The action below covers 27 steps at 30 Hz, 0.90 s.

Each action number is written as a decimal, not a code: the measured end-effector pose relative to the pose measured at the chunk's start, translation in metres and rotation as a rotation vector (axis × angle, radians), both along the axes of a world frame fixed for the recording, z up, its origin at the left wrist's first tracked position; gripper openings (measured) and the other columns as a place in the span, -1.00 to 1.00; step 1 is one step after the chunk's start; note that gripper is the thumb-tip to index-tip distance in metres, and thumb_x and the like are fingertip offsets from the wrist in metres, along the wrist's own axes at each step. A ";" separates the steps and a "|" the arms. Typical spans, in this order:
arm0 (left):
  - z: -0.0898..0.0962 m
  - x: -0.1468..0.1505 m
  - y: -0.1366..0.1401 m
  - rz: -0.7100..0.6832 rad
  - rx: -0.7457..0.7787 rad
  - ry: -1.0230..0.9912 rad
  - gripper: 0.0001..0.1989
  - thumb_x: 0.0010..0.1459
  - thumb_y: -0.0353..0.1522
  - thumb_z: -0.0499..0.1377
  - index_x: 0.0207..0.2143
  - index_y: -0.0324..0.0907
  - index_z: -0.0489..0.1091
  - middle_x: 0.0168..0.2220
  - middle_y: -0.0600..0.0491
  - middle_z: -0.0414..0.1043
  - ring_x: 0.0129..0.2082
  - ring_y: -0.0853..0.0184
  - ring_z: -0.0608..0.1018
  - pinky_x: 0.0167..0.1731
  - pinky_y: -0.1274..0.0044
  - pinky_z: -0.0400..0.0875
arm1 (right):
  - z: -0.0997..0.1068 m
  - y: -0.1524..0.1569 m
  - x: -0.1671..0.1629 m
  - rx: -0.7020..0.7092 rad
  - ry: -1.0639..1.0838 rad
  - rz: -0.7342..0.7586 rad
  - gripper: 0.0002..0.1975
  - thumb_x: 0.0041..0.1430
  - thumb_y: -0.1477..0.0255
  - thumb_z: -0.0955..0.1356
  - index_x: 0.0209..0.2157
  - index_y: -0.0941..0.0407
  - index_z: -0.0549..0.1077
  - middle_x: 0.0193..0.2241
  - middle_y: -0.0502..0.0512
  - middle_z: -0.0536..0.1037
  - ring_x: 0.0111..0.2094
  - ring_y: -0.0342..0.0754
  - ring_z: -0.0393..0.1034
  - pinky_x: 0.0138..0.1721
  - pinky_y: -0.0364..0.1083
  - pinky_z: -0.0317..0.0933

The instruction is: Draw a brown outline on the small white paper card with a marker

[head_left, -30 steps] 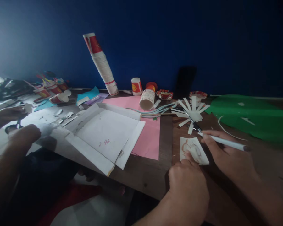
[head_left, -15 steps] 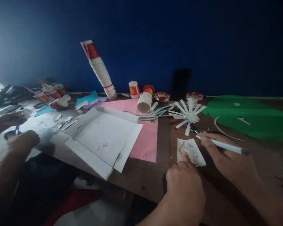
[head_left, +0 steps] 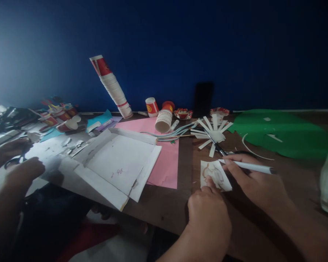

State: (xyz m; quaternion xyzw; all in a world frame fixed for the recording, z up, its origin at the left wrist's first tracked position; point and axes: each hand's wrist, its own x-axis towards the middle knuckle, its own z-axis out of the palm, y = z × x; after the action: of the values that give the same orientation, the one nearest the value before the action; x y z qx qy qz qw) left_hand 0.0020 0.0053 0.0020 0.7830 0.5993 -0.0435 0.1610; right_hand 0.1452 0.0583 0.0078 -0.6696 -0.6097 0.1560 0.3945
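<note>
Two hands work low at the right of the wooden table (head_left: 166, 211), both reaching in from the near edge. The left hand (head_left: 209, 218) is curled into a loose fist, knuckles up, with a fingertip pressed on the near edge of a small paper cutout (head_left: 215, 175) that lies flat on the wood. The right hand (head_left: 255, 182) lies just beside it, fingers closed around a white pen (head_left: 248, 166) held nearly level, its tip at the cutout's far right corner and its dark cap pointing right. The cutout bears a brownish outline and sits between the two hands, touched by both the fingertip and the pen. Just beyond it lies a white paper cup cut into splayed strips (head_left: 213, 133), and farther right a green sheet (head_left: 284, 133). To the left, an opened white cardboard box (head_left: 117, 163) overlaps a pink sheet (head_left: 166, 163); another person's hands (head_left: 22, 171) are at the far left.
</note>
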 end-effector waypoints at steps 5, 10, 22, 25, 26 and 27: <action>0.005 0.000 0.001 0.010 0.002 0.016 -0.38 0.35 -0.47 0.04 0.41 -0.44 0.07 -0.13 -0.25 0.57 -0.20 0.17 0.66 -0.28 0.47 0.56 | -0.004 -0.001 0.002 -0.024 0.044 0.027 -0.66 0.20 0.08 0.33 -0.21 -0.03 0.62 -0.38 0.05 0.72 -0.35 0.11 0.62 -0.31 0.02 0.41; 0.005 -0.001 0.000 0.001 0.024 0.016 -0.37 0.33 -0.44 0.09 0.40 -0.44 0.11 -0.14 -0.25 0.57 -0.22 0.16 0.66 -0.29 0.47 0.56 | -0.004 0.001 0.003 -0.008 -0.042 -0.008 -0.66 0.15 0.07 0.32 -0.28 -0.05 0.63 -0.34 0.08 0.74 -0.30 0.18 0.64 -0.33 0.04 0.42; -0.001 -0.001 -0.002 0.005 0.080 0.013 -0.39 0.34 -0.42 0.10 0.40 -0.40 0.14 -0.18 -0.23 0.58 -0.25 0.20 0.66 -0.32 0.51 0.52 | -0.010 0.010 0.003 -0.013 -0.120 0.052 -0.69 0.14 0.10 0.30 -0.39 -0.03 0.59 -0.47 0.06 0.69 -0.43 0.13 0.59 -0.44 0.00 0.34; -0.002 -0.001 -0.002 -0.004 0.080 0.015 -0.38 0.34 -0.43 0.09 0.40 -0.42 0.12 -0.18 -0.23 0.58 -0.24 0.19 0.65 -0.32 0.50 0.52 | -0.011 0.011 0.003 -0.009 -0.134 0.051 -0.69 0.15 0.10 0.29 -0.37 -0.03 0.59 -0.46 0.06 0.69 -0.42 0.14 0.60 -0.42 0.01 0.35; -0.001 -0.001 -0.002 -0.006 0.075 0.017 -0.38 0.35 -0.43 0.08 0.40 -0.43 0.11 -0.17 -0.23 0.58 -0.24 0.19 0.65 -0.32 0.50 0.52 | -0.012 0.011 0.003 -0.010 -0.139 0.047 -0.69 0.16 0.10 0.29 -0.37 -0.03 0.59 -0.45 0.06 0.70 -0.41 0.14 0.60 -0.41 0.02 0.36; -0.001 -0.001 -0.002 -0.007 0.071 0.018 -0.38 0.35 -0.43 0.08 0.41 -0.42 0.11 -0.17 -0.24 0.58 -0.24 0.19 0.65 -0.32 0.50 0.52 | -0.013 0.011 0.004 -0.013 -0.141 0.044 -0.68 0.16 0.10 0.29 -0.37 -0.03 0.59 -0.44 0.06 0.70 -0.41 0.14 0.60 -0.39 0.02 0.37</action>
State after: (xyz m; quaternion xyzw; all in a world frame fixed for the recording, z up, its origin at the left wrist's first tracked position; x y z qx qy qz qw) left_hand 0.0010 0.0038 0.0007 0.7898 0.5993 -0.0300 0.1275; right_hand 0.1487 0.0694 -0.0047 -0.6680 -0.6493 0.1212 0.3427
